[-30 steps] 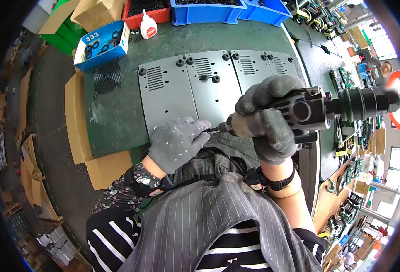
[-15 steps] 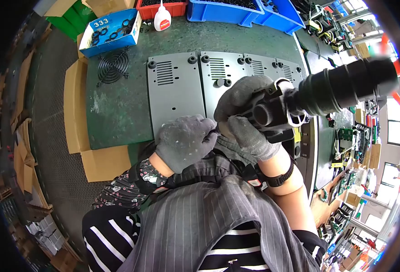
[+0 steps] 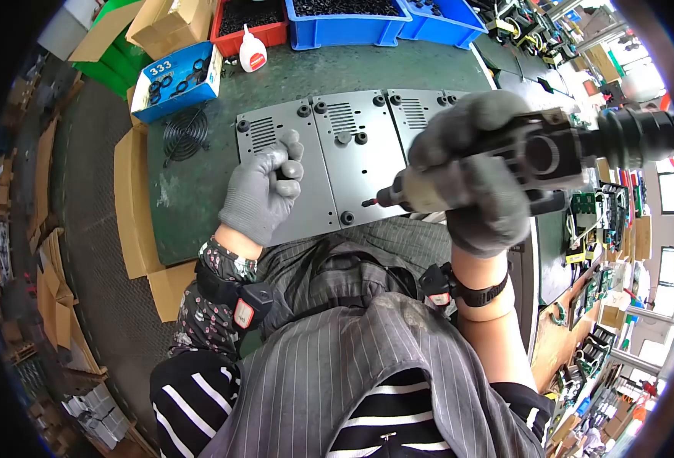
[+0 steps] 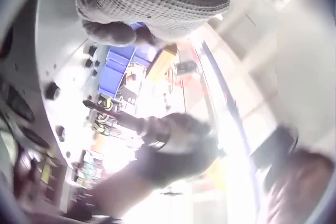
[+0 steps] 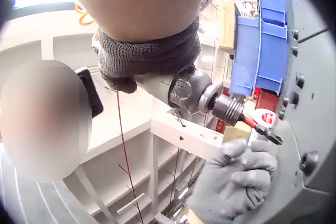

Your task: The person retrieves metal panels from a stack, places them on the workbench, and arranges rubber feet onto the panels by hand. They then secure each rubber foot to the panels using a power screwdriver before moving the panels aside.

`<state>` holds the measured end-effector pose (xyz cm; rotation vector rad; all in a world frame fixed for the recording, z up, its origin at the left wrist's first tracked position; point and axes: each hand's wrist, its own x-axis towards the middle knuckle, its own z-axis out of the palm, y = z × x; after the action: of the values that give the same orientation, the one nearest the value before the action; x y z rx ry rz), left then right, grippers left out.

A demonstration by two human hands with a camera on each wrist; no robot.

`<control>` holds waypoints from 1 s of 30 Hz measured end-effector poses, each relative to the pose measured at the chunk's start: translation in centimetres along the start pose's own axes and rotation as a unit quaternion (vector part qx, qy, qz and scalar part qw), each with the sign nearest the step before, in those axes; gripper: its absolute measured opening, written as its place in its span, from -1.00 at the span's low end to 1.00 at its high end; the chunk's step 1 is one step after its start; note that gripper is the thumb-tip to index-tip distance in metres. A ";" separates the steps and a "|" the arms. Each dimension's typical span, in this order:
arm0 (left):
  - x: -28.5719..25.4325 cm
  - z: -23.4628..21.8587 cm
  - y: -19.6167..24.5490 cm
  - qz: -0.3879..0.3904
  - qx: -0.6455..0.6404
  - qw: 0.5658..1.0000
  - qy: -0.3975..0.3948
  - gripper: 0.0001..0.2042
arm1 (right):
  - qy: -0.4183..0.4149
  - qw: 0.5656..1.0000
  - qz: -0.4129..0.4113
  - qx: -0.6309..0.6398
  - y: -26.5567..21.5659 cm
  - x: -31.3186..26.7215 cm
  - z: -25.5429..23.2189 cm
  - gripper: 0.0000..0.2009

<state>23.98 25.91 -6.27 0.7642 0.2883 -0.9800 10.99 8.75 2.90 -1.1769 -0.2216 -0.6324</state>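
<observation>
My gloved right hand (image 3: 478, 172) grips a power screwdriver (image 3: 425, 191) around its body, held sideways. Its bit (image 3: 369, 202) points left, close over the near end of a grey slotted metal plate (image 3: 356, 172). A black rubber foot (image 3: 347, 218) sits at that plate's near edge, just below the bit. My gloved left hand (image 3: 264, 191) is over the neighbouring metal plate (image 3: 306, 210), fingers curled in, with nothing showing between them. In the right wrist view the left hand (image 5: 233, 182) lies beside the bit (image 5: 270, 137); its palm is hidden behind the fingers.
More slotted plates (image 3: 413, 114) lie in a row rightward, with black feet near their far corners. Behind stand a white squeeze bottle (image 3: 252, 52), a red bin (image 3: 249, 34), blue bins (image 3: 344, 34) and a blue box of black parts (image 3: 176, 84). A black fan guard (image 3: 185, 136) lies left.
My left hand has left the screwdriver's tip and moved up and left over the plates. The screwdriver has shifted right since half a second ago, and the foot at the near edge now shows.
</observation>
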 end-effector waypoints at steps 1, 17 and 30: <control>0.4 -0.4 0.1 -0.038 -0.052 0.996 -0.065 -0.77 | 0.029 0.999 -0.022 0.015 -0.3 0.1 -0.3 -0.68; 1.1 2.8 -3.6 -0.094 0.057 0.985 -0.136 -0.66 | 0.117 0.987 -0.104 0.041 -1.7 -0.5 -4.4 -0.67; 0.8 2.2 -3.7 -0.138 0.034 0.980 -0.137 -0.66 | 0.132 0.982 -0.099 0.095 -0.1 0.6 -3.3 -0.65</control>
<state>21.08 22.64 -6.83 0.6498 0.1219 -1.3488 10.90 5.49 1.99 -0.8828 -0.1699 -0.9155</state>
